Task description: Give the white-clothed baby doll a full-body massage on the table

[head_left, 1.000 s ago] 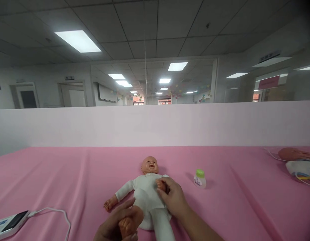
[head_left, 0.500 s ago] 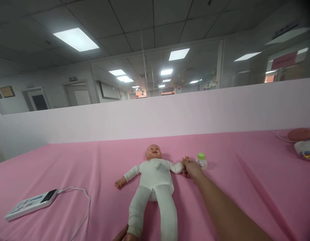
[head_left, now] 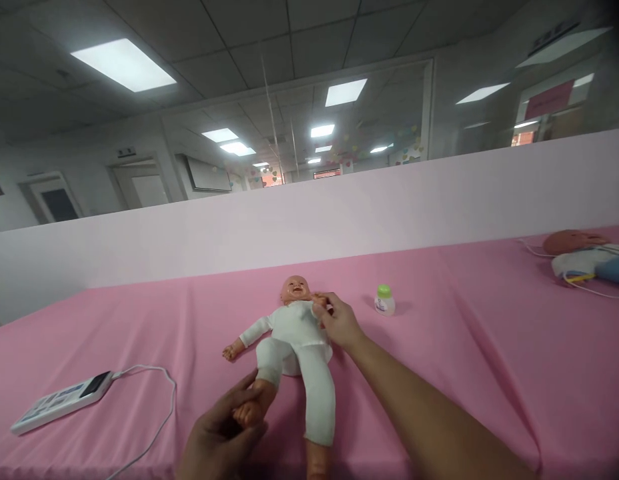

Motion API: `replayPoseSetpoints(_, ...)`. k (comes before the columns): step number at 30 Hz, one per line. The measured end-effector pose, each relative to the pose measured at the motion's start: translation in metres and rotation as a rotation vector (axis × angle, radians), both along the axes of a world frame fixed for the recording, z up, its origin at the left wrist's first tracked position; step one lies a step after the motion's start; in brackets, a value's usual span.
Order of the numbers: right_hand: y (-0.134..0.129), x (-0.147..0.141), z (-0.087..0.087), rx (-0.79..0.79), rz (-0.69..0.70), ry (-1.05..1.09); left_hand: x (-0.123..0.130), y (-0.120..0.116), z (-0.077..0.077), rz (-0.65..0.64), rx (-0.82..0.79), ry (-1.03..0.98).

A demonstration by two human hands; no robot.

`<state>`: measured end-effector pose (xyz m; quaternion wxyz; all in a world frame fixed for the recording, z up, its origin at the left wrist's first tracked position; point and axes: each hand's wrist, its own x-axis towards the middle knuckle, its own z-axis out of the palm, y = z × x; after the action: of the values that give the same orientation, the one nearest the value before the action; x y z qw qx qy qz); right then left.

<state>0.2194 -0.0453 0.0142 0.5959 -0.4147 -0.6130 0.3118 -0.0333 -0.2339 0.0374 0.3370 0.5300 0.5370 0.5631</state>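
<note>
A baby doll (head_left: 295, 343) in a white suit lies on its back on the pink sheet (head_left: 459, 347), head toward the far wall. My left hand (head_left: 224, 433) grips the doll's foot, with that knee bent up toward the belly. My right hand (head_left: 339, 321) holds the doll's small hand folded in against its chest and shoulder. The doll's other arm lies out to the left and its other leg lies straight.
A small white bottle with a green cap (head_left: 384, 301) stands right of the doll. A white device with a cable (head_left: 62, 402) lies at the left. A second doll with cloths and wires (head_left: 582, 250) lies at the far right. A pale partition (head_left: 309, 220) runs behind.
The doll's arm, stretched out sideways half a second ago, is folded back onto the chest by my right hand. My left hand has pushed the foot up, bending the knee.
</note>
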Motion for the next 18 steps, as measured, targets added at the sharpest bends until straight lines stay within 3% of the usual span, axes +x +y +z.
replayPoseSetpoints(4, -0.016, -0.009, 0.008, 0.194, 0.035, -0.352, 0.014, 0.022, 0.020, -0.020, -0.018, 0.014)
replayPoseSetpoints(8, -0.014, -0.010, 0.005, 0.203, 0.058, -0.530, 0.027, 0.045, 0.030, -0.041, 0.034, 0.028)
replayPoseSetpoints(14, -0.009, -0.015, -0.005, 0.210, 0.065, -0.517, 0.034, 0.067, 0.031, -0.052, 0.071, 0.017)
replayPoseSetpoints(18, -0.007, -0.007, -0.004, 0.190, 0.055, -0.384, 0.027, 0.054, 0.025, -0.042, 0.061, -0.011)
